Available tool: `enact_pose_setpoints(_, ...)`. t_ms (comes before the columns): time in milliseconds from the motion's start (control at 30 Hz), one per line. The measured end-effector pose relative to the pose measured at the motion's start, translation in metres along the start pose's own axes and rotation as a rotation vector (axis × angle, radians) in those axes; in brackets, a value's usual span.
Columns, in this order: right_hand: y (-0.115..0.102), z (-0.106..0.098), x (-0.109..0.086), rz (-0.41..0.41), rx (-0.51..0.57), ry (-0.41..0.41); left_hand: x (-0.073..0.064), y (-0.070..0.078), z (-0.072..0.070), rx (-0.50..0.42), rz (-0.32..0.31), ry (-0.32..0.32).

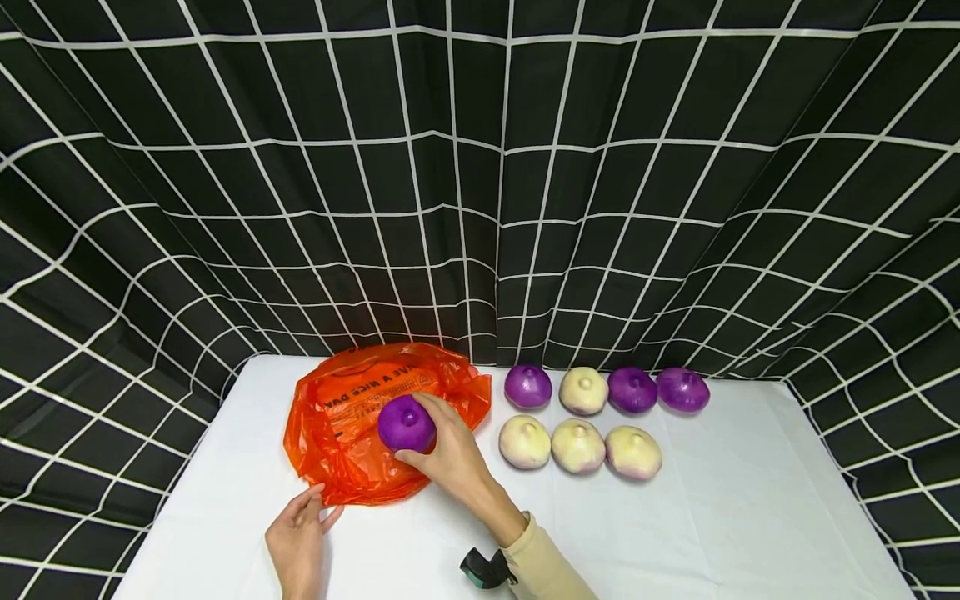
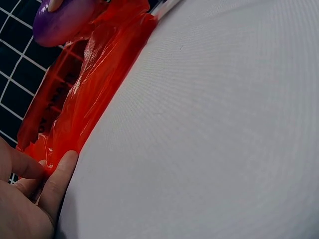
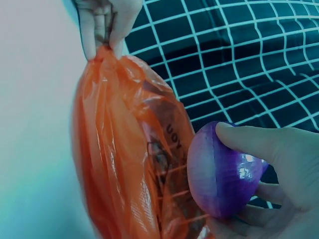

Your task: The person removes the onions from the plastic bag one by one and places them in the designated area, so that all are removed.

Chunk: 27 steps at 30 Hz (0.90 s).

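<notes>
An orange-red plastic bag (image 1: 307, 417) with black print lies spread on the left half of the table. My left hand (image 1: 296, 537) pinches the bag's near-left edge between thumb and fingers; the right wrist view shows that hand (image 3: 108, 22) gathering the plastic. Over the bag, my right hand (image 1: 453, 454) holds a shiny purple onion (image 1: 406, 423) by its sides. In the right wrist view the onion (image 3: 219, 172) sits between thumb and fingers, beside the bag (image 3: 114, 144). The left wrist view catches the onion (image 2: 62, 22) at its top left. What the bag contains cannot be made out.
Right of the bag, a back row has purple onions (image 1: 528, 387) and one pale onion (image 1: 583, 391). Several pale onions (image 1: 577, 446) form a front row. A white cloth (image 1: 750, 492) covers the table. Black curtains with white grid lines (image 1: 480, 183) rise behind and at both sides.
</notes>
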State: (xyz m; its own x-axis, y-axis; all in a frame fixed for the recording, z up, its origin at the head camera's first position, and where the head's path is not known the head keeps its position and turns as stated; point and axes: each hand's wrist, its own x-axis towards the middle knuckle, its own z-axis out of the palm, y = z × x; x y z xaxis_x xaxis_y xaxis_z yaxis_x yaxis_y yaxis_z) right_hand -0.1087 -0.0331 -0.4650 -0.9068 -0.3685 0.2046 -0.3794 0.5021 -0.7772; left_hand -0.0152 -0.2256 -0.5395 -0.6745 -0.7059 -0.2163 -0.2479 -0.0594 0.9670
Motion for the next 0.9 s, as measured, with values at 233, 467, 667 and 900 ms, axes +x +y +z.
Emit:
enact_pose_setpoints(233, 0.004, -0.013, -0.008, 0.001, 0.006, 0.009, 0.000, 0.000, 0.001, 0.000, 0.011, -0.014)
enact_pose_setpoints(467, 0.011, -0.028, -0.013, -0.014, -0.001, 0.056, 0.002, 0.000, 0.000, 0.021, 0.005, -0.003)
enact_pose_setpoints(667, 0.019, -0.042, -0.020, -0.027, -0.022, 0.111, 0.001, 0.000, -0.002, 0.019, -0.014, -0.006)
enact_pose_setpoints(900, 0.034, -0.064, -0.031, -0.008, -0.034, 0.196, 0.001, -0.002, -0.002, -0.017, 0.000, -0.002)
